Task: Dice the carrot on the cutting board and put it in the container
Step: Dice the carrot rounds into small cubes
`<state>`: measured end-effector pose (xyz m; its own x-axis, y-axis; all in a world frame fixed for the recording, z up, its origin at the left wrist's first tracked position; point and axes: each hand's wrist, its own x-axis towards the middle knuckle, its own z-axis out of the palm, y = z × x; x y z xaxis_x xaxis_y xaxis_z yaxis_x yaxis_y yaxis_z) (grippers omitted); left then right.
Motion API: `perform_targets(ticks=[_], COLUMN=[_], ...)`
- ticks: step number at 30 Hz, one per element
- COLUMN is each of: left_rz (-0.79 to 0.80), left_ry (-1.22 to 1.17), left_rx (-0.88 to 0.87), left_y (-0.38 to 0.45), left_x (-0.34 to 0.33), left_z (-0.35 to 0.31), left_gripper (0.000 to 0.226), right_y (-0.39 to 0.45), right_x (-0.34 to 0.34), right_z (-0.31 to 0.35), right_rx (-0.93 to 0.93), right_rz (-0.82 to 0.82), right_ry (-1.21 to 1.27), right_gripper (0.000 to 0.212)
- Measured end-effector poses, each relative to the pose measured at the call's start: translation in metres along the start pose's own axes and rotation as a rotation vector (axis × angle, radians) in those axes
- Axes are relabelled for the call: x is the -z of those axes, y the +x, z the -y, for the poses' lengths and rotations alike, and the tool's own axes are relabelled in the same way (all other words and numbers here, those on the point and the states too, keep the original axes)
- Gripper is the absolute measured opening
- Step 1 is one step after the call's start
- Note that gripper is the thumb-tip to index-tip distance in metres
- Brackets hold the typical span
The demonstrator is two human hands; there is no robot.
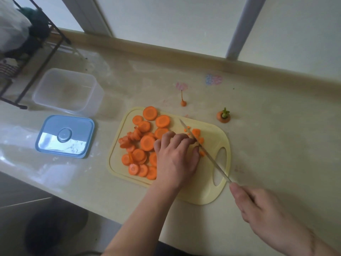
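1. While the left hand (177, 159) rests on the pale yellow cutting board (206, 193), its fingers curl down onto a carrot piece beside the blade; the piece itself is mostly hidden under them, so I cannot tell how firmly it is pinched.
2. The right hand (258, 211) is clenched around the handle of a knife (204, 150), with the handle hidden inside the fist and the thin blade running up and left across the board.
3. The blade lies right against the left fingertips, its tip pointing toward the far edge of the board.
4. Many round carrot slices (147, 143) lie piled on the left half of the board, some overlapping and some stacked.
5. A few small diced carrot bits (196, 133) lie just right of the blade, near the board's oval handle hole.
6. The clear plastic container (68, 91) stands on the counter (276, 126) to the far left of the board, well apart from it, holding no carrot.
7. Its blue lid (65, 136) lies flat on the counter just in front of it.
8. Beyond the board, the carrot's thin root tip (183, 102) and its green-stubbed top end (223, 116) sit apart on the counter.
9. A dark wire rack (36, 52) stands at the far left corner.
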<state>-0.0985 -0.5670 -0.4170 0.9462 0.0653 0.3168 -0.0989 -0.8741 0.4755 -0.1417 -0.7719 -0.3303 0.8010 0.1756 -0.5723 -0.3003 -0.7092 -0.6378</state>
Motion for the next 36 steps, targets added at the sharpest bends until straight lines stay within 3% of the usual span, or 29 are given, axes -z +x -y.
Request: perform_targets(ticks=[7,10,13,16,18,20,23,27,30,33,36], left_rz=[-0.037,-0.115,-0.245,-0.251,-0.141,0.07,0.264,0.253,0.215,0.112,0.1], left_ry=[-0.011,-0.241,-0.646,-1.081,-1.374,-1.554,-1.654,-1.73,-1.572,-1.296,-0.991], left_rx=[0.021,0.129,0.406,0.781,1.074,1.241,1.25,1.284,1.224,1.047,0.676], left_y=[-0.002,-0.006,0.001,0.022,0.035,0.04,0.037,0.037,0.04,0.04,0.029], left_x=[-0.012,-0.004,0.009,0.019,0.023,0.027,0.031,0.03,0.027,0.02,0.01], left_z=[0.001,-0.002,-0.016,-0.031,-0.035,-0.036,-0.033,-0.029,-0.03,-0.035,-0.034], left_gripper=[0.007,0.015,0.024,0.028,0.03,0.042,0.047,0.035,0.028,0.027,0.029], right_y=[-0.002,-0.001,0.0,0.0,0.0,0.001,0.004,0.004,0.003,0.004,0.004], right_x=[0.0,0.0,0.002,0.002,0.003,0.004,0.003,0.004,0.007,0.01,0.011], right_z=[0.002,0.002,0.002,0.004,0.005,0.004,0.003,0.003,0.002,0.0,-0.002], right_rx=[-0.104,-0.162,-0.203,-0.272,-0.341,-0.385,-0.382,-0.36,-0.344,-0.307,-0.29], right_rz=[0.064,0.138,0.219,0.289,0.343,0.379,0.39,0.356,0.312,0.236,0.182], right_ry=[0.217,0.383,0.536,0.696,0.804,0.869,0.868,0.859,0.864,0.826,0.796], right_gripper=[0.085,0.076,0.071,0.071,0.073,0.074,0.075,0.075,0.073,0.074,0.075])
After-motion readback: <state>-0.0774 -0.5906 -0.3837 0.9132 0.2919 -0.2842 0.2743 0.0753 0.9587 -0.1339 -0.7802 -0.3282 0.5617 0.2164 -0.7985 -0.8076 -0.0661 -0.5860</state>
